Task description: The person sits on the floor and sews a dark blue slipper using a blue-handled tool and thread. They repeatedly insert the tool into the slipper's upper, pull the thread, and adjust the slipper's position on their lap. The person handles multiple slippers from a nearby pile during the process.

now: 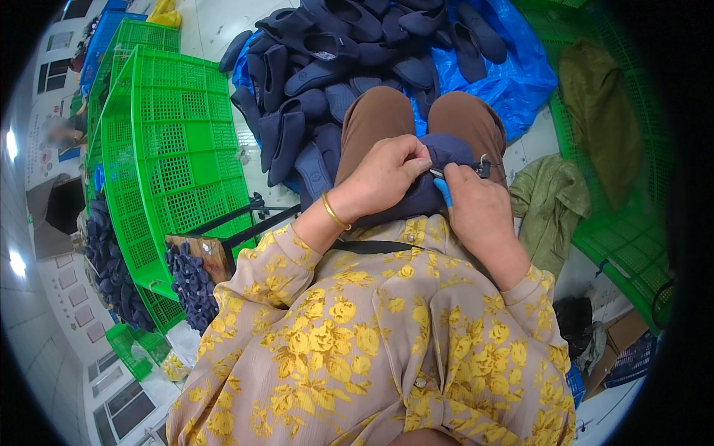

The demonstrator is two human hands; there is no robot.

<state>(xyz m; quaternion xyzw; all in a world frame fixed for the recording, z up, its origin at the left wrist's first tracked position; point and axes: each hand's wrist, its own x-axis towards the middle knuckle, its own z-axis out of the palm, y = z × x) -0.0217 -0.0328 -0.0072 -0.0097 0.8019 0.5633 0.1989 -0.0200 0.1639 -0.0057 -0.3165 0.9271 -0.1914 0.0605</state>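
A navy fabric shoe [449, 147] lies across my lap, between my thighs. My left hand [388, 172] pinches its edge, thumb and fingers pressed together. Closed round a small tool with a blue part [443, 191] and a thin metal tip, seemingly thread snips, my right hand [480, 212] meets the shoe from the other side. The tip is close to my left fingertips. A dark piece with a small metal ring [484, 165] shows beyond my right knuckles; I cannot tell what it belongs to. Past my knees, a large heap of navy shoes [327, 82] covers a blue plastic sheet [513, 70].
Tall green plastic crates [186, 141] stand on the left, beside a black metal frame [256, 223] and a box of navy pieces [195, 279]. Another green crate [632, 245] is at the right, with olive cloth sacks [550, 204] by it. A cardboard box [625, 334] sits lower right.
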